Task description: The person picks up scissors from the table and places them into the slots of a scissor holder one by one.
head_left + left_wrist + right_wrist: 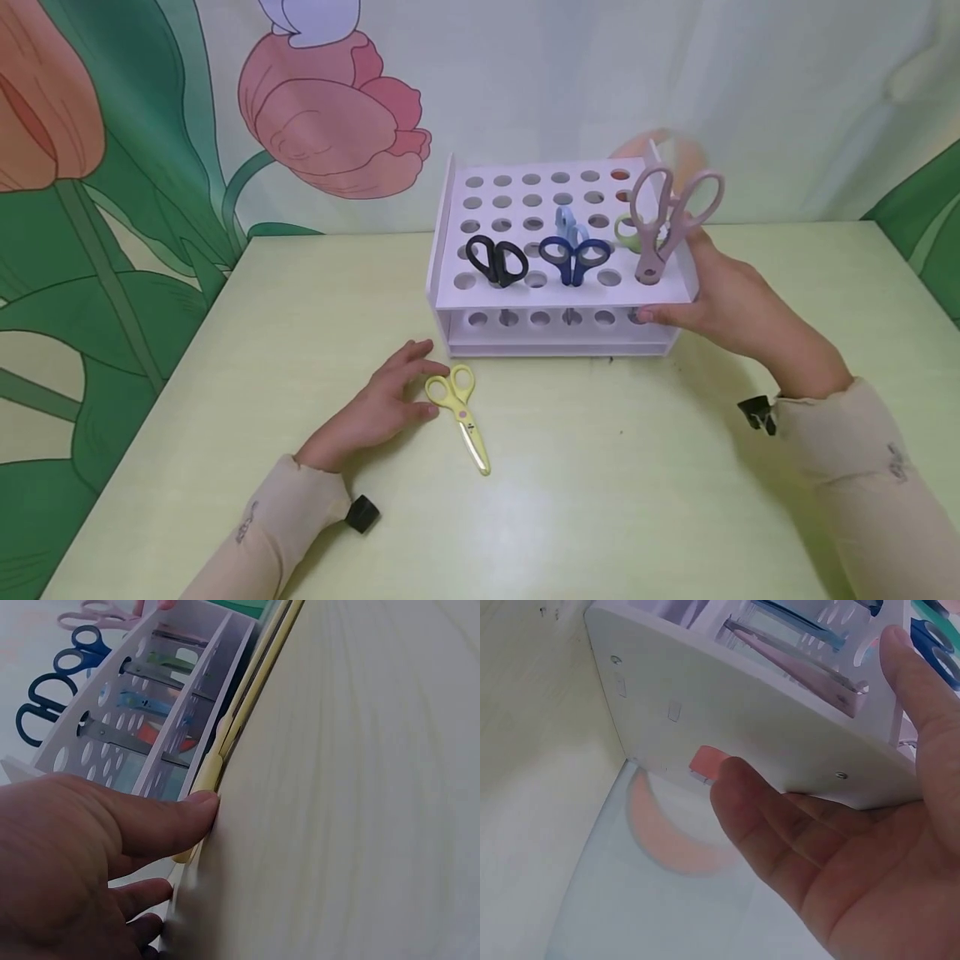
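Yellow scissors lie flat on the table, blades toward the near side. My left hand is at their handles, fingers relaxed; in the left wrist view the thumb overlaps the yellow handle. My right hand grips the right end of a white rack full of round holes, its thumb across the front edge and its fingers along the side panel. Large pink scissors stand in the rack beside this hand, blades down.
Also upright in the rack are black scissors, dark blue scissors, light blue scissors and green scissors. The rack stands at the far side of the light wooden table, before a tulip-printed curtain.
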Demonstrator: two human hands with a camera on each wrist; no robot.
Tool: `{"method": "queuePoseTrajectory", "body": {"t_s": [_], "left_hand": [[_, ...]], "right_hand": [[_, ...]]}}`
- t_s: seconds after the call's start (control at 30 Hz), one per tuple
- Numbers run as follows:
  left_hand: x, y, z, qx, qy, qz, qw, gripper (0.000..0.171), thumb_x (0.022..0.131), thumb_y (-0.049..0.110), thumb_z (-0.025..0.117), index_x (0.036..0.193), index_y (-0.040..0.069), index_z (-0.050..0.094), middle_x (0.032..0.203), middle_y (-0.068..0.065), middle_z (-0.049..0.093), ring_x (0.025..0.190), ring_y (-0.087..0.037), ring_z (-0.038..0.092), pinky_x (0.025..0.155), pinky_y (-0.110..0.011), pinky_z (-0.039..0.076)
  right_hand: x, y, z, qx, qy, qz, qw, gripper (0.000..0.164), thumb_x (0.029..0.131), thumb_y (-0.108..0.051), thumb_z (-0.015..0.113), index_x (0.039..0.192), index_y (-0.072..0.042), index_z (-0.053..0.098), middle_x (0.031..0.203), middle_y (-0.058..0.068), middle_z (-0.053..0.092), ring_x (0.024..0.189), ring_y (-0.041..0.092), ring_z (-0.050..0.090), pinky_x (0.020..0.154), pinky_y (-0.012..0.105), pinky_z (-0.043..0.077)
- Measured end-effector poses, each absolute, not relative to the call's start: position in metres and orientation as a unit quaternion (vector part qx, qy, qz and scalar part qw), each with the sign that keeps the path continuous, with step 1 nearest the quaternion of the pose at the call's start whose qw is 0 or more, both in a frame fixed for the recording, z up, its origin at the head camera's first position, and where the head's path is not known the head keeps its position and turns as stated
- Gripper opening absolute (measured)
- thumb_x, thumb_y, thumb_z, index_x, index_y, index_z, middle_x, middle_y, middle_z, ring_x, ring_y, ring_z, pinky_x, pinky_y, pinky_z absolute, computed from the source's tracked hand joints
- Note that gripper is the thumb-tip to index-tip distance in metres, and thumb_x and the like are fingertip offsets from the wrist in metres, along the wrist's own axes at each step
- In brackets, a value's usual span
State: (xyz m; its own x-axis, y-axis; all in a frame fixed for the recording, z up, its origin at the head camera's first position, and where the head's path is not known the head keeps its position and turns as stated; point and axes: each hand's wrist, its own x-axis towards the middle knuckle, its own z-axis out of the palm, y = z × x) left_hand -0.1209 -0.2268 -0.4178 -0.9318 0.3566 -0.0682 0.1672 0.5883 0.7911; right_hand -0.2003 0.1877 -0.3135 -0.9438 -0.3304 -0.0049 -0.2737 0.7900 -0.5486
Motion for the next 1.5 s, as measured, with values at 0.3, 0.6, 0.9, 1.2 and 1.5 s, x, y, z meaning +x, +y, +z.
{"method": "queuePoseTrajectory", "body": {"t_s": [0.3, 0.6, 0.9, 1.2, 1.5], "left_hand": [[-0.123, -0.226, -0.42, 0.164, 0.882, 0.433, 0.093, 0.035, 0.086, 0.0, 0.077, 0.118, 0.008, 0.066, 0.16, -0.019, 0.03, 0.151, -0.039, 0.01, 0.116, -0.062, 0.009], [-0.125, -0.224, -0.418, 0.139, 0.879, 0.44, 0.119, 0.031, 0.087, 0.007, 0.079, 0.114, 0.011, 0.064, 0.161, -0.015, 0.031, 0.152, -0.036, 0.008, 0.117, -0.06, 0.007], [-0.124, -0.221, -0.404, 0.121, 0.85, 0.499, 0.116, 0.032, 0.086, 0.005, 0.079, 0.114, 0.005, 0.063, 0.141, -0.014, 0.057, 0.142, -0.036, 0.036, 0.118, -0.055, 0.015], [-0.123, -0.219, -0.388, 0.109, 0.774, 0.613, 0.111, 0.037, 0.09, -0.008, 0.07, 0.122, -0.003, 0.054, 0.108, -0.021, 0.065, 0.096, -0.029, 0.065, 0.085, -0.033, 0.055], [-0.12, -0.219, -0.374, 0.098, 0.738, 0.666, 0.055, 0.033, 0.096, -0.01, 0.061, 0.128, -0.004, 0.059, 0.102, -0.021, 0.067, 0.081, -0.028, 0.071, 0.08, -0.044, 0.058]], "right_hand": [[-0.201, 0.192, -0.316, -0.155, 0.942, -0.292, 0.052, 0.125, 0.08, -0.047, 0.085, 0.16, -0.039, -0.009, 0.143, 0.025, 0.048, 0.118, 0.046, 0.053, 0.095, 0.066, 0.042], [-0.2, 0.194, -0.321, -0.162, 0.937, -0.306, 0.044, 0.124, 0.078, -0.049, 0.085, 0.161, -0.039, -0.006, 0.139, 0.024, 0.052, 0.115, 0.045, 0.055, 0.094, 0.064, 0.043], [-0.198, 0.191, -0.32, -0.165, 0.937, -0.304, 0.042, 0.123, 0.078, -0.054, 0.084, 0.162, -0.033, -0.004, 0.137, 0.024, 0.053, 0.115, 0.044, 0.055, 0.093, 0.062, 0.043], [-0.198, 0.19, -0.317, -0.173, 0.936, -0.306, 0.035, 0.121, 0.082, -0.041, 0.086, 0.162, -0.032, -0.004, 0.136, 0.025, 0.053, 0.114, 0.045, 0.056, 0.092, 0.062, 0.044], [-0.199, 0.191, -0.319, -0.184, 0.932, -0.31, 0.024, 0.121, 0.082, -0.036, 0.086, 0.162, -0.034, -0.004, 0.133, 0.024, 0.056, 0.109, 0.043, 0.058, 0.091, 0.062, 0.044]]}}
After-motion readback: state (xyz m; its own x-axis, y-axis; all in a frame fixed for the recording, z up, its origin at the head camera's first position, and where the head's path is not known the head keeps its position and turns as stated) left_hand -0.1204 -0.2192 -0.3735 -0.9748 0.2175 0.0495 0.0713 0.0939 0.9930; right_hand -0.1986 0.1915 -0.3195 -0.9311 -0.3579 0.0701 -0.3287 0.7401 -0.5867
